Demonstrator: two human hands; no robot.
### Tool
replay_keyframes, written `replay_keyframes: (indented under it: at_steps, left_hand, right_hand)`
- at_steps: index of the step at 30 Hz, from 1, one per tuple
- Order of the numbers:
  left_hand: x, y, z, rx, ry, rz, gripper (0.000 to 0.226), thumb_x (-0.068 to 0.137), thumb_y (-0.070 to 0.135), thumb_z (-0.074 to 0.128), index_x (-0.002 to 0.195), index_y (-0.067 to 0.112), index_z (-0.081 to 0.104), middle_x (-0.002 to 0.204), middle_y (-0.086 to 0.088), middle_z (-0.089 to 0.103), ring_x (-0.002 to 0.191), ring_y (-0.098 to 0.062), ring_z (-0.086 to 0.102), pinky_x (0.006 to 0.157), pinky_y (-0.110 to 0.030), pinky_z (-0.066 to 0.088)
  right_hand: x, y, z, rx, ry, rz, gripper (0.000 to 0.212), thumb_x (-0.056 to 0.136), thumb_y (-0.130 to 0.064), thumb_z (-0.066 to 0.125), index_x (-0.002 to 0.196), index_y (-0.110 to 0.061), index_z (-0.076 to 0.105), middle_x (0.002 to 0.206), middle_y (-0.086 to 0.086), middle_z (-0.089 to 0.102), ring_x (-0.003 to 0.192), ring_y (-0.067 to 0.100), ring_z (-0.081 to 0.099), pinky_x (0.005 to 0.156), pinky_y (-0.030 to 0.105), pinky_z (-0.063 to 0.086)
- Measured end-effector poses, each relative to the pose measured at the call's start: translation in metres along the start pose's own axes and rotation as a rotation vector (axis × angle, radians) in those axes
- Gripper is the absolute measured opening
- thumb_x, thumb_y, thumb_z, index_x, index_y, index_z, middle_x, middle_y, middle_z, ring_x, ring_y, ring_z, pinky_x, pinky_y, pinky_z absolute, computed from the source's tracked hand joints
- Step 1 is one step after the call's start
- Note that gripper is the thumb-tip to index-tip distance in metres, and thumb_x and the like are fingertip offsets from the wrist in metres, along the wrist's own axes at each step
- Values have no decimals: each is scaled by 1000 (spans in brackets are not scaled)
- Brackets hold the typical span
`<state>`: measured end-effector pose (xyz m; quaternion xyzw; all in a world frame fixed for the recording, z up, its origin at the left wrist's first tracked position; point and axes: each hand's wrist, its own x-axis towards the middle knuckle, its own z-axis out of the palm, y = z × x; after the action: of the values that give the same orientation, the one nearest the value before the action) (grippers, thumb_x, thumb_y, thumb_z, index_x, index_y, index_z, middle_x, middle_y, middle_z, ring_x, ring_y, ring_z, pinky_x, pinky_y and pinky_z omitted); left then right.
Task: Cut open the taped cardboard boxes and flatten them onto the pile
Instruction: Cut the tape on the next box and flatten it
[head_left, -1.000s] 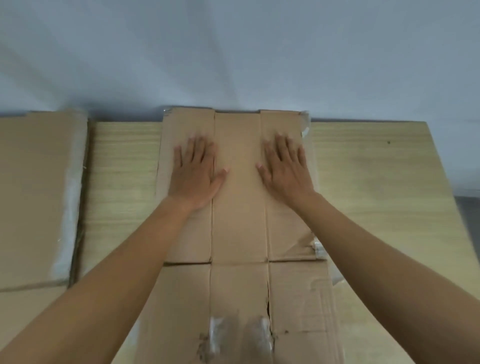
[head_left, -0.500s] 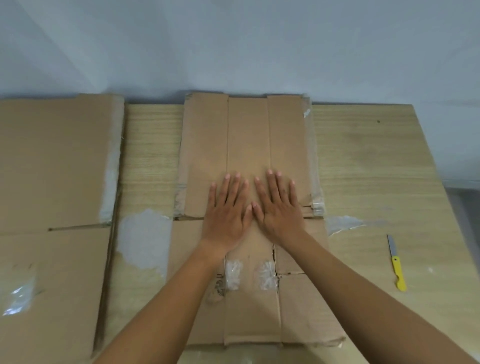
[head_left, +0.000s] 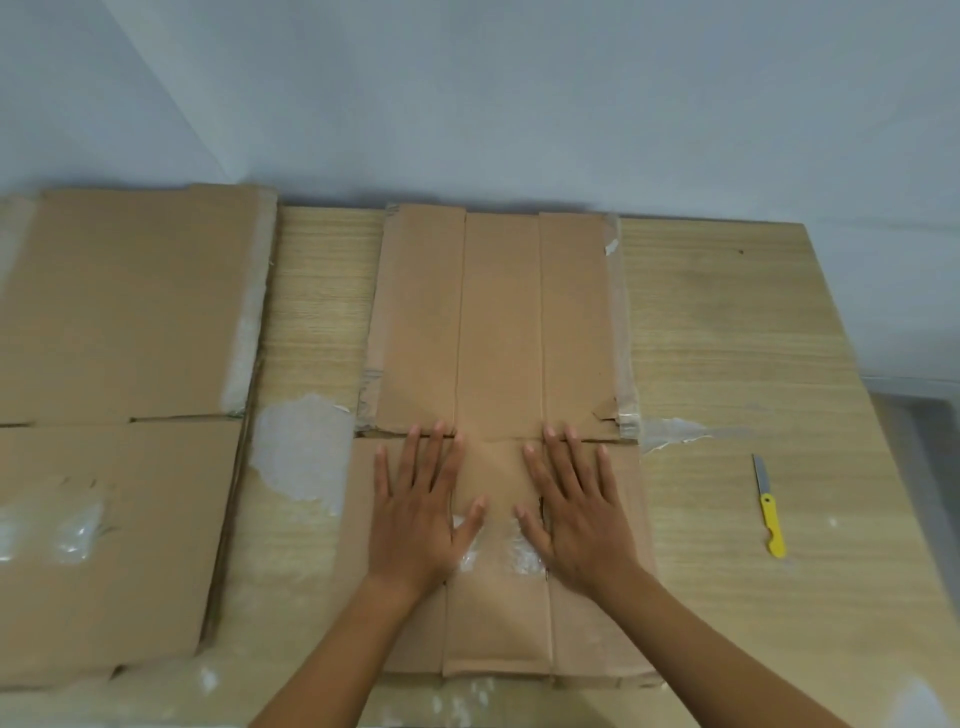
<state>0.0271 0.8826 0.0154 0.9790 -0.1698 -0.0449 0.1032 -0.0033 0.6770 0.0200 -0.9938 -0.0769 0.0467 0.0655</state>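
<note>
My left hand (head_left: 415, 519) and right hand (head_left: 576, 514), fingers straight, grasping nothing, press the flattened box (head_left: 498, 322) on the table (head_left: 727, 338); the knife (head_left: 769, 514) lies well apart, rightward.

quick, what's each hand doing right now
Left hand: open, fingers spread, pressing flat on the cardboard.
Right hand: open, pressing the same cardboard.

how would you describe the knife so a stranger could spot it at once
Start at the wooden table. On its right side, apart from the flat box in the middle, lies the knife. It is slim, with a grey blade and the only yellow handle in sight.
</note>
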Motion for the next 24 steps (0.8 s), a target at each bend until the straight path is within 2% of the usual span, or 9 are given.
replay_keyframes:
  at_steps: [5, 9, 10, 13, 15, 17, 19, 21, 24]
  left_hand:
    - [-2, -2, -3, -13, -46, -38, 73, 94, 62, 23, 152, 18, 21, 161, -1, 12, 149, -20, 5, 118, -50, 4]
    - [3, -12, -12, -86, 25, -231, 77, 93, 64, 11, 150, 12, 12, 160, -4, 8, 148, -18, -1, 118, -39, -9]
    - [4, -17, -13, -67, 26, -233, 79, 92, 65, 9, 150, 11, 8, 159, -6, 5, 148, -19, -4, 118, -38, -12]
    - [7, -24, -12, 9, -39, -178, 87, 87, 71, -1, 151, 11, -1, 159, -7, -8, 146, -20, -17, 117, -39, -16]
    - [9, -23, -13, -21, -51, -185, 90, 83, 71, 1, 151, 12, -4, 158, -4, -14, 144, -18, -22, 116, -36, -19]
    - [10, -21, -19, -100, -42, -219, 91, 81, 69, 5, 153, 13, 1, 160, -2, -9, 145, -16, -18, 115, -33, -17]
    - [12, -17, -28, -194, 30, -298, 84, 87, 64, 20, 153, 12, 13, 161, -4, 4, 148, -19, -5, 118, -35, -4]
    - [15, -13, -37, -362, 97, -480, 71, 94, 45, 43, 152, 11, 19, 160, -8, 11, 147, -24, 6, 120, -41, 10]
    - [23, -9, -43, -548, 116, -651, 60, 90, 27, 53, 143, 8, 35, 148, -14, 38, 136, -32, 32, 112, -48, 30]
  right_hand:
    - [0, 2, -2, 21, -36, -18, 64, 99, -55, 15, 149, -17, 27, 157, 11, 20, 145, 27, 14, 114, 49, 12]
    - [5, 16, -11, 132, 8, 204, 70, 97, -59, 9, 146, -15, 32, 156, 14, 20, 145, 25, 9, 116, 43, 1]
    - [5, 23, -14, 132, 6, 241, 75, 94, -62, 4, 148, -15, 26, 158, 13, 14, 146, 24, 2, 117, 41, -3]
    - [3, 43, -20, 79, -146, 214, 88, 75, -73, -22, 146, -21, -17, 155, 4, -24, 142, 20, -26, 117, 40, -13]
    - [6, 48, -29, 107, -221, 185, 88, 76, -74, -16, 145, -21, -23, 151, 1, -32, 141, 19, -28, 117, 38, -12]
    - [8, 49, -36, 166, -199, 190, 75, 94, -60, 17, 152, -17, -1, 158, 2, -15, 147, 23, -10, 119, 38, 1]
    - [6, 53, -41, 222, -26, 258, 56, 97, -35, 41, 146, -11, 27, 156, 8, 17, 143, 29, 20, 114, 38, 23]
    - [3, 57, -46, 293, 58, 404, 49, 95, -23, 46, 141, -8, 35, 149, 13, 31, 135, 32, 32, 108, 40, 30]
    - [5, 59, -52, 457, -16, 507, 48, 96, -17, 42, 141, -4, 34, 140, 16, 43, 127, 34, 38, 104, 40, 31]
